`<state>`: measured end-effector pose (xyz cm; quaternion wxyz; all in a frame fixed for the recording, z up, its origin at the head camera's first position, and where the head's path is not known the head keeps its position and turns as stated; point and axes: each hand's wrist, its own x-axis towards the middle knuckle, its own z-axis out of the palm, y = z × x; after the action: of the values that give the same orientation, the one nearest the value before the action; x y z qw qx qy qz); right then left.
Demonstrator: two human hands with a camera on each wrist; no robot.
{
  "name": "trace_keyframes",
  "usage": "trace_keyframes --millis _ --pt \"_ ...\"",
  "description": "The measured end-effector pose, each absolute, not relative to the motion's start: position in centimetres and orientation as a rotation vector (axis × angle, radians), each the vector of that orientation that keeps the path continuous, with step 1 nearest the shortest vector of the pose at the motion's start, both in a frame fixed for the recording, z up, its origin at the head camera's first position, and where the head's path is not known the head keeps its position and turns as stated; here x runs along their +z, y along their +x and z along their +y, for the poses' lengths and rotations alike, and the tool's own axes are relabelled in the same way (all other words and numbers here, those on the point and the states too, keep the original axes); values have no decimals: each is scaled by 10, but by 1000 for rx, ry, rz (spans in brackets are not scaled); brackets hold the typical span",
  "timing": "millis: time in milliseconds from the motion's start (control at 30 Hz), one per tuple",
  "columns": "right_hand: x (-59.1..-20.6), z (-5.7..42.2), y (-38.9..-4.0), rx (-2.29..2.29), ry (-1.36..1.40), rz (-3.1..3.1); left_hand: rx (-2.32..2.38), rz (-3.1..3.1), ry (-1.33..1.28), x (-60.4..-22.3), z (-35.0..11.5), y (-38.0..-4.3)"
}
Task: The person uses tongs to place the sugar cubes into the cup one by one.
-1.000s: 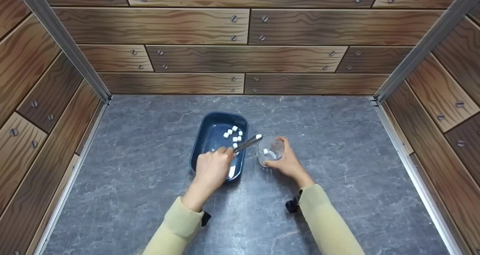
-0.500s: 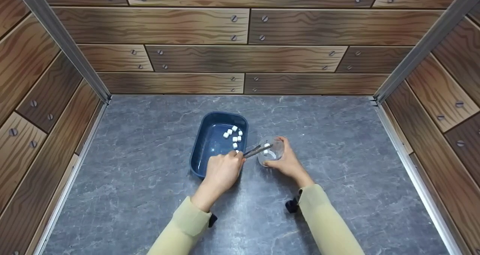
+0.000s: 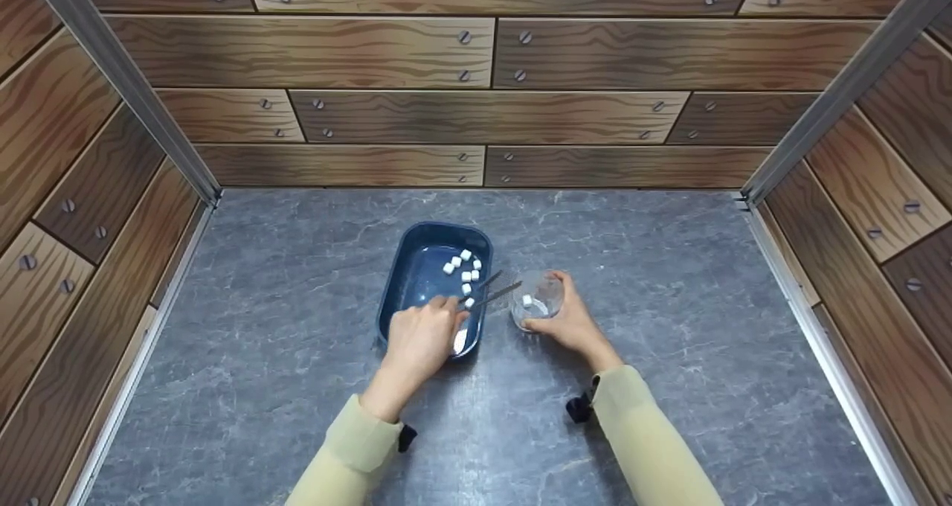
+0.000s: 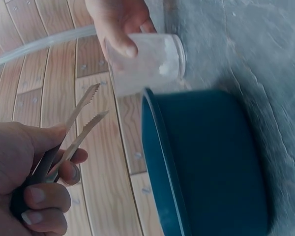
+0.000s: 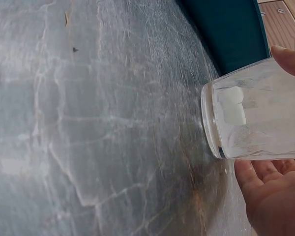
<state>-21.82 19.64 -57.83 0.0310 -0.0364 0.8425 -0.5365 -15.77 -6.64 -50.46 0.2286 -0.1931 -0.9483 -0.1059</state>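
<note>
My left hand (image 3: 424, 335) is over the blue tray (image 3: 390, 286), holding small metal tongs (image 4: 74, 132). The tongs' serrated tips stand apart with nothing between them, above the tray's right rim. Several small white cubes (image 3: 466, 276) lie loose along the right side of the tray. Just right of it, my right hand (image 3: 569, 324) grips a clear drinking glass (image 3: 547, 289) from the right, thumb on the near side. The glass stands upright on the surface. White cubes (image 5: 234, 105) rest at its bottom; in the right wrist view two white shapes touch there.
The grey marbled surface (image 3: 297, 305) runs around the tray and the glass. Wood-patterned panels (image 3: 387, 115) enclose it at the back and on both sides, with metal strips (image 3: 825, 357) along the side edges.
The tongs carried a white cube rightward to the glass and let it go inside. My left hand then drew back left over the tray, tips apart. The right hand and glass stayed put.
</note>
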Motion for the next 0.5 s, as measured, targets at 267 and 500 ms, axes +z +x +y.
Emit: trace_keyframes --millis 267,500 --pt "-578 195 -218 -1601 -117 2659 -343 -2655 -419 -506 -91 -157" --pt "-577 194 -219 -1585 -133 2672 -328 -2727 -364 -514 -106 -155"
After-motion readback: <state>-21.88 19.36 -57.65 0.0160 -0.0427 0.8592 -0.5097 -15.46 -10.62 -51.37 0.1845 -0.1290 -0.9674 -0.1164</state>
